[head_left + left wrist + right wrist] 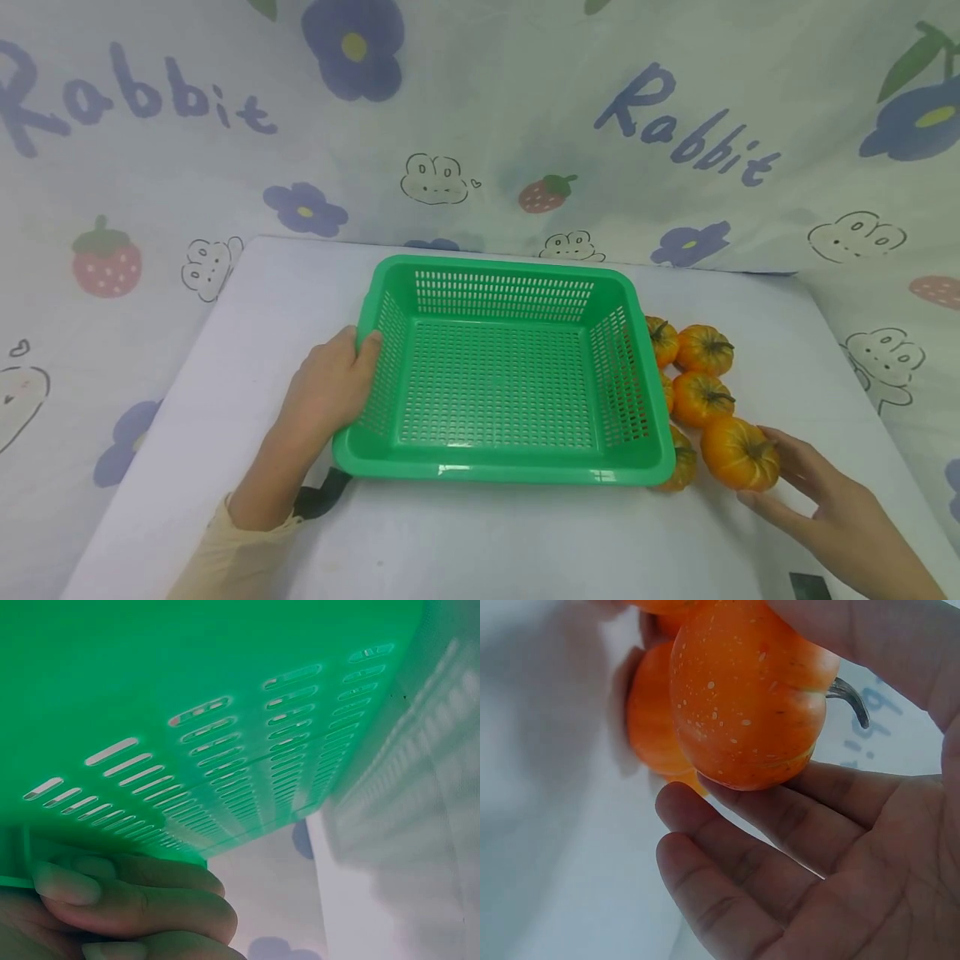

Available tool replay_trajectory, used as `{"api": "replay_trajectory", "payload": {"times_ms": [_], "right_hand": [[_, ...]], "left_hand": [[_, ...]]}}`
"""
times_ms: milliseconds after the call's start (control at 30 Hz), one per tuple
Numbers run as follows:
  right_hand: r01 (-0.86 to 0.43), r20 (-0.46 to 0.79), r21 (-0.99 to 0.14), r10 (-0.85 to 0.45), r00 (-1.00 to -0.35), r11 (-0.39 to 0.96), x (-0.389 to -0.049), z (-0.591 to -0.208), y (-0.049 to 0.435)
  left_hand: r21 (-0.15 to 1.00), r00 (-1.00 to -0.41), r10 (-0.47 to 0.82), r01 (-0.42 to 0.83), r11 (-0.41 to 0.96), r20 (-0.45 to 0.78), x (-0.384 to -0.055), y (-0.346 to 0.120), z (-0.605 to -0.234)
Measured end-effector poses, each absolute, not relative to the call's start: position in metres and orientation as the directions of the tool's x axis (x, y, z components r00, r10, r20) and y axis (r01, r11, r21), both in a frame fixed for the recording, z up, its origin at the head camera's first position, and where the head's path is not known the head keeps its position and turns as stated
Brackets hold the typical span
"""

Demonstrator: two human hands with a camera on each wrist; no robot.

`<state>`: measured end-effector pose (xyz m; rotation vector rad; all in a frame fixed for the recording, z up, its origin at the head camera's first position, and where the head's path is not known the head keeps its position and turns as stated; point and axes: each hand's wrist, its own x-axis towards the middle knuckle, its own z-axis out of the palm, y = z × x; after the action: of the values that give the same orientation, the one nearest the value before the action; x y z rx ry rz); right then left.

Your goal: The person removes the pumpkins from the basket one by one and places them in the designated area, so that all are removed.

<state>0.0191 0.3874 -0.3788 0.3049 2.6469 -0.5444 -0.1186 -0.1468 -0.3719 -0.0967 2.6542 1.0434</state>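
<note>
My left hand (332, 385) grips the left rim of a green plastic basket (502, 471), thumb over the top. In the left wrist view its curled fingers (142, 904) lie under the rim beside the slotted basket wall (247, 742). To the right, my right hand (832, 508) pinches a small orange pumpkin (738, 454) between thumb and fingers. In the right wrist view this pumpkin (750, 697) shows a curved dark stem, with the ring and little fingers spread away from it. Behind it is another orange pumpkin (656, 712).
Several more small pumpkins (703, 398) sit against the basket's right side, some partly hidden by its wall. A white table (480, 542) lies under everything. A cloth backdrop (480, 108) printed with rabbits, strawberries and flowers hangs behind.
</note>
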Motion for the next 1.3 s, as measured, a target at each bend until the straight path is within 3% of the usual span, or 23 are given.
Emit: {"api": "replay_trajectory", "payload": {"times_ms": [333, 733, 967, 1300], "right_hand": [[0.263, -0.424, -0.365, 0.092, -0.901, 0.893, 0.024, -0.394, 0.396], [0.316, -0.502, -0.381, 0.092, -0.860, 0.869, 0.021, -0.407, 0.394], [0.280, -0.445, -0.410, 0.078, -0.892, 0.868, 0.022, -0.407, 0.392], [0.296, -0.476, -0.405, 0.077, -0.876, 0.865, 0.020, -0.407, 0.391]], "left_hand": [[0.653, -0.959, 0.036, -0.164, 0.739, -0.282, -0.118, -0.146, -0.370], [0.644, -0.958, 0.034, -0.166, 0.747, -0.286, -0.118, -0.147, -0.371], [0.640, -0.957, 0.030, -0.169, 0.750, -0.288, -0.117, -0.147, -0.369], [0.629, -0.960, 0.026, -0.162, 0.760, -0.279, -0.119, -0.148, -0.368]]}}
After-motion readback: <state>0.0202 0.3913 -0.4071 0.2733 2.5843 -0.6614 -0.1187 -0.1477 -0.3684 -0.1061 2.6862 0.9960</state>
